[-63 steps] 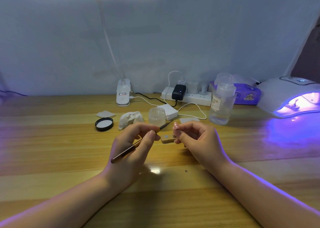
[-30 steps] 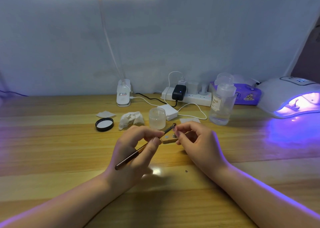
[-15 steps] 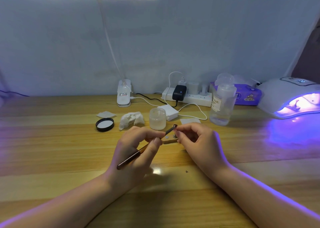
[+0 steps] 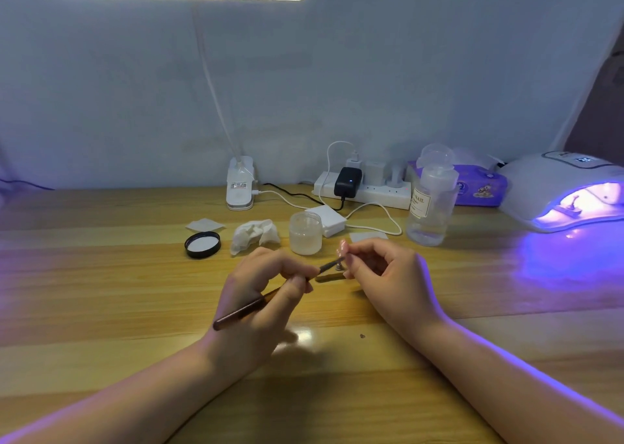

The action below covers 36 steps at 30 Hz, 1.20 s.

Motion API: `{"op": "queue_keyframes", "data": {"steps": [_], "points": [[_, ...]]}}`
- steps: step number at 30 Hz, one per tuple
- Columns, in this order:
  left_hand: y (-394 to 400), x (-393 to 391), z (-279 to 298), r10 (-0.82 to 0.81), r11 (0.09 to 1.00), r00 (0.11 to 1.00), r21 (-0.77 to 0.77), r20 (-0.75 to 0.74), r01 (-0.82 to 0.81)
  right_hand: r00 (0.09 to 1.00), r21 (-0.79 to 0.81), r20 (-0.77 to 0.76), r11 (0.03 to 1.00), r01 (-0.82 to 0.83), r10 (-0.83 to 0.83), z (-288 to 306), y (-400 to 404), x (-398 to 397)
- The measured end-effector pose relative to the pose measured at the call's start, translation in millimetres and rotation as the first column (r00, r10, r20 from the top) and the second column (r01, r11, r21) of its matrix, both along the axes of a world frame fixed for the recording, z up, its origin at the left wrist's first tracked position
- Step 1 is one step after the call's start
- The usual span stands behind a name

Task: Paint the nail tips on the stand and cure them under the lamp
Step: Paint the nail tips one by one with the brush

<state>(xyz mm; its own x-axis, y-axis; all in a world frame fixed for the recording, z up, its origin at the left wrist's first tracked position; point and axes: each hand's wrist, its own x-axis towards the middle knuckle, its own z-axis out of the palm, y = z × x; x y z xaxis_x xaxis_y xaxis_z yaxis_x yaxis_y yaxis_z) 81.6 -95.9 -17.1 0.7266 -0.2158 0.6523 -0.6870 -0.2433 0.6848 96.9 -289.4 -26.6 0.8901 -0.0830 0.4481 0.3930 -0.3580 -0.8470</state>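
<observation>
- Left hand (image 4: 266, 295): fingers curled round the brush (image 4: 270, 300), pinching it near the working end, likely for fine control of the tip. The handle trails back across the palm side, toward the person and to their left.
- Brush, long axis: runs diagonally, dark butt end low and nearest the person, bristle end pointing up and away to the right, toward the other hand. The tip lies just at the right hand's fingertips; whether it touches the nail tip cannot be told.
- Right hand (image 4: 381, 274): thumb and forefinger pinch a small pale pink nail tip (image 4: 342, 248), raised just above the stand. The other fingers are loosely curled. Holding the piece up this way appears meant to present its face to the brush.
- Nail tip: sits at the top of the right pinch, its long axis roughly upright. It is too small to read further.
- Stand (image 4: 330, 276): a small wooden block on the table (image 4: 101, 291), between the two grips and just below the brush tip. A small metal post shows on it.
- Jar (image 4: 305, 232): open, frosted, just beyond the left grip. Its black lid (image 4: 202, 245) lies further left, beside a crumpled tissue (image 4: 254, 234).
- Curing lamp (image 4: 570, 190): lit violet, well apart to the right of the right grip, mouth facing the person.
- Clear bottle (image 4: 430, 207): upright, beyond the right grip.
- Judgement: painting appears to be the step in hand, with curing of this piece not yet begun.
</observation>
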Motion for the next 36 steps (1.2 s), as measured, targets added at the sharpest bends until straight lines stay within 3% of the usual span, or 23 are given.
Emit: {"op": "queue_keyframes", "data": {"steps": [36], "points": [[-4.3, 1.6, -1.9, 0.063, 0.998, 0.997, 0.003, 0.053, -0.063, 0.999, -0.062, 0.014, 0.998, 0.031, -0.03, 2.9, 0.1, -1.5]]}}
